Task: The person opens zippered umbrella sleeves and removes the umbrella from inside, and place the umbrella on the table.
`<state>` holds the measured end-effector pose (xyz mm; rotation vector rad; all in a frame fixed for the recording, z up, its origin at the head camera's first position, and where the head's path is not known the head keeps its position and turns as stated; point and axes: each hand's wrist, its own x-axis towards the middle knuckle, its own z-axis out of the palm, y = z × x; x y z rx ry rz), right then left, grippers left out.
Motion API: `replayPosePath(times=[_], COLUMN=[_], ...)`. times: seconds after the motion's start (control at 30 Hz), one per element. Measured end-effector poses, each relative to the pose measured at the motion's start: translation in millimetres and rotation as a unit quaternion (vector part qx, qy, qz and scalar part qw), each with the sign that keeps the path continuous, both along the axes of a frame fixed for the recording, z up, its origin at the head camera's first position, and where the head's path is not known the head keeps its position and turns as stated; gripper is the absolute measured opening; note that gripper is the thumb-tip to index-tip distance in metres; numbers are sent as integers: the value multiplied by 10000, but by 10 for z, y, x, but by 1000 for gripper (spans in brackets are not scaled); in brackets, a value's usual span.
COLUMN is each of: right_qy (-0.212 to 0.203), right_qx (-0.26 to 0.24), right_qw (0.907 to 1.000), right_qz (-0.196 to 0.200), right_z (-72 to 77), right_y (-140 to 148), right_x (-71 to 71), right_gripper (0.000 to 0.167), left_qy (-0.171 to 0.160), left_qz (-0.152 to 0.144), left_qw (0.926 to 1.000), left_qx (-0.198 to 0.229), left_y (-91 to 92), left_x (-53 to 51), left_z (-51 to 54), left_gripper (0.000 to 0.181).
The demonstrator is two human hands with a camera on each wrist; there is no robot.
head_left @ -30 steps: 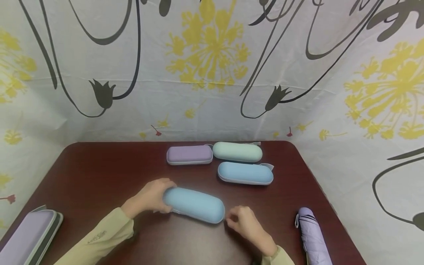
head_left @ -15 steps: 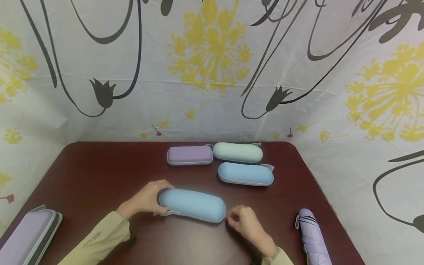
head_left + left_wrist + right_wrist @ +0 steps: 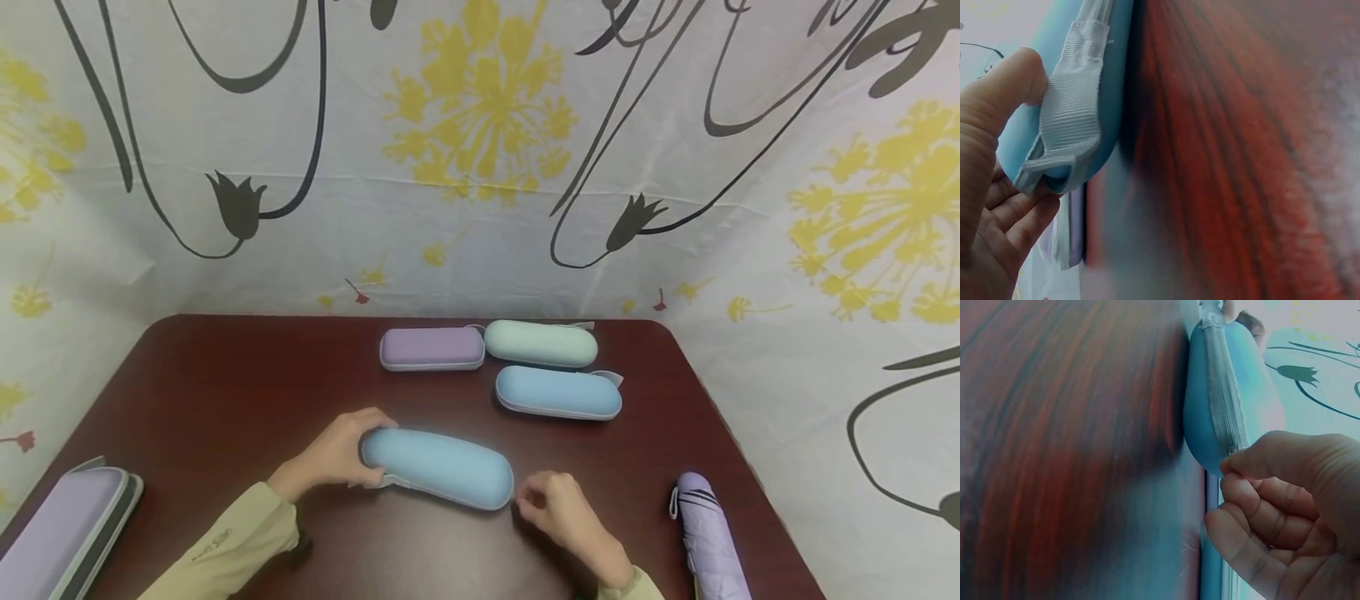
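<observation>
A light blue zippered pencil case (image 3: 442,468) lies in front, slightly angled. My left hand (image 3: 337,450) grips its left end, thumb on the near side and fingers around the far side. In the left wrist view the thumb lies beside a grey fabric loop (image 3: 1072,106) at that end. At the other end my right hand (image 3: 558,510) pinches the zipper pull between thumb and index finger, which mostly hide it. The zipper (image 3: 1225,394) runs along the side of the case and looks closed in the right wrist view.
Behind stand a purple case (image 3: 432,348), a mint green case (image 3: 542,343) and another blue case (image 3: 558,392). A larger lilac case (image 3: 63,533) lies at the table's left edge, a folded lilac umbrella (image 3: 708,533) at the right. A patterned cloth (image 3: 300,167) hangs behind the table.
The blue case's left end has shifted a little left with my left hand, and its grey loop now shows in the head view. My right hand has hardly moved.
</observation>
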<state>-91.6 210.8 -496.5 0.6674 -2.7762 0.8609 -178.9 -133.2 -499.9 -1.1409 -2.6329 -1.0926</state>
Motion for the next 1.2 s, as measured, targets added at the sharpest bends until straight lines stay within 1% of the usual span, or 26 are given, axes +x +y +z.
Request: replayPosePath(times=[0.13, 0.23, 0.4, 0.57, 0.7, 0.93, 1.1, 1.2], right_qy=[218, 228, 100, 147, 248, 152, 305, 308], right_qx=[36, 70, 32, -77, -58, -82, 80, 32], right_qw=[9997, 9996, 9998, 9998, 9995, 9998, 9995, 9995], right_qz=[-101, -160, -144, -118, -174, 43, -81, -17], right_z=[3, 10, 9, -26, -32, -40, -30, -20], right_y=[5, 11, 8, -10, -27, -12, -15, -9], right_x=[0, -3, 14, 41, 58, 52, 30, 8], right_gripper=[16, 16, 16, 17, 17, 18, 17, 17], left_qy=[-6, -22, -67, -80, 40, 336, 431, 495], left_qz=[-136, -140, 90, 299, 418, 562, 775, 881], left_qw=[9999, 9999, 9999, 9994, 9990, 9970, 9945, 9931], left_qx=[40, 70, 116, 126, 164, 417, 550, 590], left_y=[2, 6, 23, 34, 44, 78, 108, 116], left_x=[-22, -29, 18, 80, 104, 130, 190, 226], left_z=[19, 0, -39, -4, -18, -110, -147, -163], left_gripper=[52, 51, 49, 49, 50, 50, 48, 48])
